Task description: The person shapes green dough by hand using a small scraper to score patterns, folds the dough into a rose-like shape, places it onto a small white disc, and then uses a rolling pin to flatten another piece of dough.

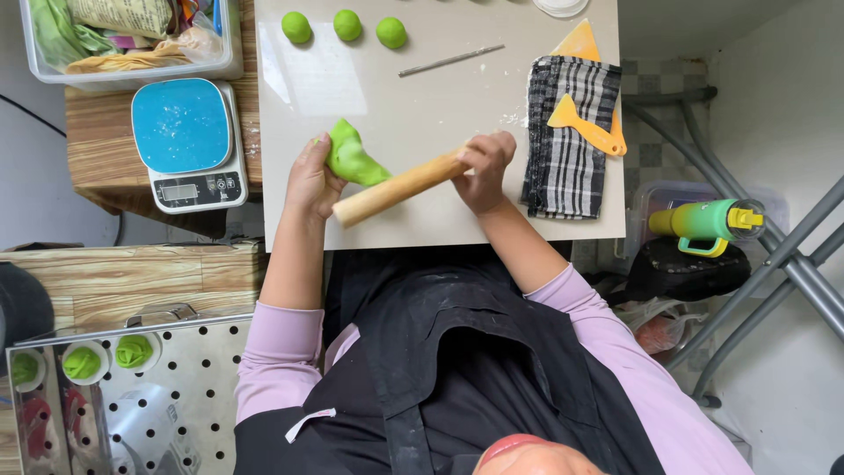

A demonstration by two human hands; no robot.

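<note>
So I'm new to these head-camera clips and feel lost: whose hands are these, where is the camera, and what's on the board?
The one picture comes from a camera on the person's head, looking straight down. The left hand holds a piece of green dough. The right hand grips a wooden rolling pin that lies across the pale board. Three green dough balls sit at the far edge, beside a thin metal rod. A checked cloth carries a yellow scraper. A blue kitchen scale stands left of the board.

Beige worktop (422,220) over wooden side tables (114,281), grey metal chair legs (791,264) against pale floor (791,378).
</note>
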